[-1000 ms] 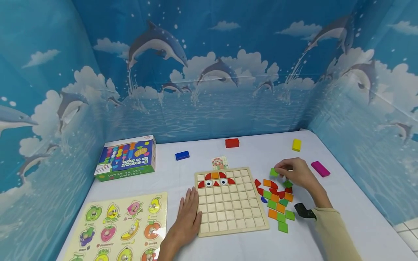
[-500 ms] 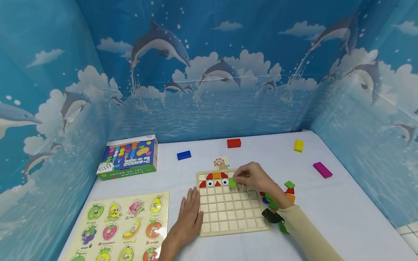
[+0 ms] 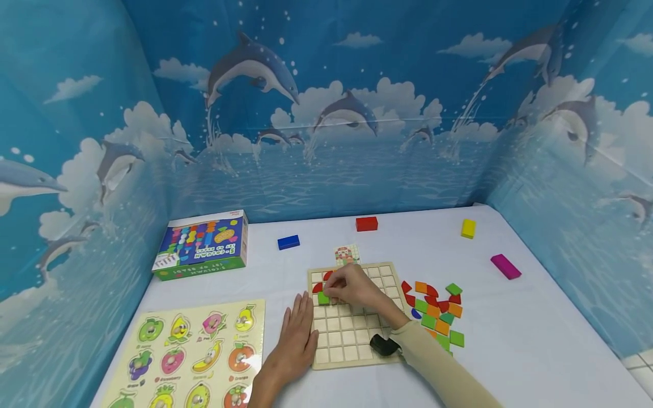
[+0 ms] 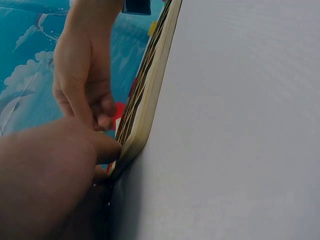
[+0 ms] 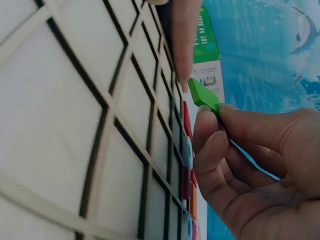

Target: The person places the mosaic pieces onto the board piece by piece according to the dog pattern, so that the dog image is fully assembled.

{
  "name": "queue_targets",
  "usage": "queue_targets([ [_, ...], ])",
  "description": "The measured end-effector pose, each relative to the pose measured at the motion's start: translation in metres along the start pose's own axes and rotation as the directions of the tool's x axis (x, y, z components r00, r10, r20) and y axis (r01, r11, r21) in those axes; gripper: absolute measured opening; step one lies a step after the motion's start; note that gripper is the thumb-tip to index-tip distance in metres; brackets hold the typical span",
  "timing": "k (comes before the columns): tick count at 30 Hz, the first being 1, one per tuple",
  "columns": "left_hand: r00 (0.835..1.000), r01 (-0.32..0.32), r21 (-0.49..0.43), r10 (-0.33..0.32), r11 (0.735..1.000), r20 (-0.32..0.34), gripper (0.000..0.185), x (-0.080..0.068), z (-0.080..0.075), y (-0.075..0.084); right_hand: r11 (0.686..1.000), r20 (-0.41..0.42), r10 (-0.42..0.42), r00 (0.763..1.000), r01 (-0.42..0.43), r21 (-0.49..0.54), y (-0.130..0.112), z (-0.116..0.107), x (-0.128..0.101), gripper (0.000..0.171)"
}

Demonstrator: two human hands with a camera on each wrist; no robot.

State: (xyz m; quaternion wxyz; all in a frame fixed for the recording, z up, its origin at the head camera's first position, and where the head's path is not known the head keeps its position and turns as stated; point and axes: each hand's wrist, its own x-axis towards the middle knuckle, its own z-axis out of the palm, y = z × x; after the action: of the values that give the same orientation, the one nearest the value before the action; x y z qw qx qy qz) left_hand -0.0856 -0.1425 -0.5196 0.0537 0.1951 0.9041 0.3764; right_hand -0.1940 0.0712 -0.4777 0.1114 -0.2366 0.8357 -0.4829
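Between thumb and fingertips my right hand [image 3: 352, 288] pinches a green square tile [image 3: 323, 298] over the upper left of the wooden grid board [image 3: 340, 364]. In the right wrist view the green tile [image 5: 204, 96] is tilted, held just off the board's cells. Red pieces [image 3: 318, 288] sit in the board's upper rows; the hand hides most of the others there. My left hand [image 3: 293, 340] lies with straight fingers along the board's left edge, its fingertips touching the frame. In the left wrist view its thumb [image 4: 107, 149] is against the board's corner [image 4: 142, 132].
Loose coloured tiles [image 3: 428, 321] lie right of the board. A small pattern card [image 3: 347, 254] is behind it. A fruit puzzle [image 3: 199, 351] and a bead box [image 3: 200, 245] stand left. Blue [image 3: 288, 242], red [image 3: 367, 224], yellow [image 3: 468, 228] and magenta blocks [image 3: 505, 266] are spread around.
My right hand has picked a green tile from the loose pile and carried it left across the board to its upper left cells. My left hand has stayed at the board's edge.
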Motion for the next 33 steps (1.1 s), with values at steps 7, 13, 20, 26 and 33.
queue_targets([
  [7, 0.996, -0.047, 0.071, 0.052, 0.996, -0.066, 0.069, 0.001, 0.010, -0.012, 0.986, -0.023, -0.105, 0.994, 0.100, -0.134, 0.003, 0.011, 0.006, 0.011],
  [13, 0.997, -0.042, 0.066, 0.045, 0.997, -0.059, 0.069, 0.001, 0.012, -0.013, 0.979, -0.026, -0.119, 0.993, 0.113, -0.170, 0.002, 0.013, 0.005, 0.010],
  [20, 1.000, -0.002, 0.058, 0.003, 0.998, -0.015, 0.070, 0.002, 0.010, -0.009, 0.974, -0.015, -0.106, 0.994, 0.101, -0.204, 0.000, 0.016, 0.005, 0.007],
  [26, 1.000, -0.011, 0.069, 0.013, 0.998, -0.023, 0.070, 0.001, 0.010, -0.010, 0.971, 0.002, -0.115, 0.993, 0.113, -0.210, -0.001, 0.016, 0.005, 0.006],
  [33, 0.999, -0.022, 0.045, 0.023, 0.999, -0.024, 0.069, -0.001, 0.011, -0.011, 0.978, 0.076, -0.106, 0.991, 0.118, -0.174, -0.006, 0.006, -0.003, 0.013],
])
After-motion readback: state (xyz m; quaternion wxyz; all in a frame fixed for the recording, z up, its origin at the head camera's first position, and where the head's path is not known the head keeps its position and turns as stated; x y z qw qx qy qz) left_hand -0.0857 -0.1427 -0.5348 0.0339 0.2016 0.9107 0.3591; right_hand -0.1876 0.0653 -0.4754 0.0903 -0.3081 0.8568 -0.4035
